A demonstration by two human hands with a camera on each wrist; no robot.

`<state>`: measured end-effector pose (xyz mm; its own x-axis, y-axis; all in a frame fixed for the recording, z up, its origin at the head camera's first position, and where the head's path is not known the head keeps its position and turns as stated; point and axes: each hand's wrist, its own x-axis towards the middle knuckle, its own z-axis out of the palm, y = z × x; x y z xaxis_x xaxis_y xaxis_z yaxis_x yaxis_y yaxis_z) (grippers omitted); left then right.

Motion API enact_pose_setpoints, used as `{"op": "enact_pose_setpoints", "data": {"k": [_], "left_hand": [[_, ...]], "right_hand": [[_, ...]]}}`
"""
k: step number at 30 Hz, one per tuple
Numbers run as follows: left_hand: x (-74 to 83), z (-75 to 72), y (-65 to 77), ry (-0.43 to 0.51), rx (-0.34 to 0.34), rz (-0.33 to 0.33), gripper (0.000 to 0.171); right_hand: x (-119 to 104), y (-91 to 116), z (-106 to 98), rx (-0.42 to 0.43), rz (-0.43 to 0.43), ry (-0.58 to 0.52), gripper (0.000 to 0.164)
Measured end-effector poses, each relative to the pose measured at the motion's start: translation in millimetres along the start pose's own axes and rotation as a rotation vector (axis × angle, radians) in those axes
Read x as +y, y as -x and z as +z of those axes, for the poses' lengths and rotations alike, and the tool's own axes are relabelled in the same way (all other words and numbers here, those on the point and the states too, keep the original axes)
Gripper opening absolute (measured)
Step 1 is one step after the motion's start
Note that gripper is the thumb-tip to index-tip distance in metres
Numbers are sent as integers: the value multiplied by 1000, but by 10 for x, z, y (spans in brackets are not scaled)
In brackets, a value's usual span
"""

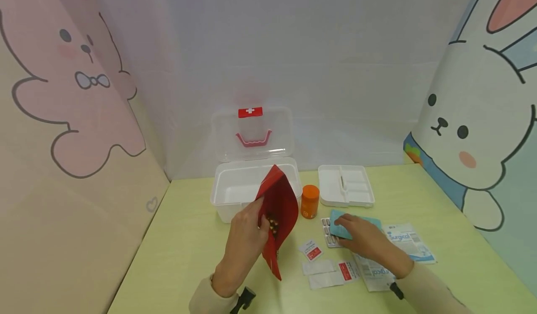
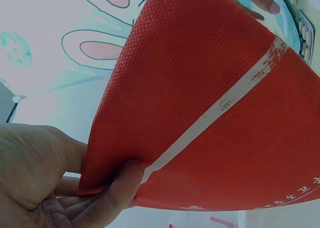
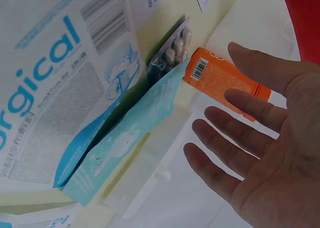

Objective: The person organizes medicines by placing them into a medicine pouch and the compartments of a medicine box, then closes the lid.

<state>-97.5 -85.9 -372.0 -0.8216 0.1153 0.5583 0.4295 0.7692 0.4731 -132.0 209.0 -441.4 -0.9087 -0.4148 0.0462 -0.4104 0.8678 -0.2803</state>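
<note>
In the head view alone, gold bits (image 1: 273, 225) inside the red bag (image 1: 287, 210) pinched by the left hand (image 1: 248, 232); right hand (image 1: 365, 237) spread.

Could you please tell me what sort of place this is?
Probably an indoor tabletop booth, perhaps a staged set, though I cannot be certain. A plain white sheet closes off the back of the yellow-green table, and a large cartoon rabbit decorates the right side.
</note>
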Motion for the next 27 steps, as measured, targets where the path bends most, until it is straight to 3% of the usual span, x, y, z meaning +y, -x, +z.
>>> {"op": "enact_pose_setpoints", "data": {"k": [10,18,27], "left_hand": [[-15,10,24,-2,-5,-6,34],[-24,18,30,2,-13,-10,36],[-35,20,37,6,-10,-7,36]], "right_hand": [[227,-122,169,-72,112,35,68],[298,-142,241,-139,167,31,63],[322,-179,343,-110,173,102,54]]}}
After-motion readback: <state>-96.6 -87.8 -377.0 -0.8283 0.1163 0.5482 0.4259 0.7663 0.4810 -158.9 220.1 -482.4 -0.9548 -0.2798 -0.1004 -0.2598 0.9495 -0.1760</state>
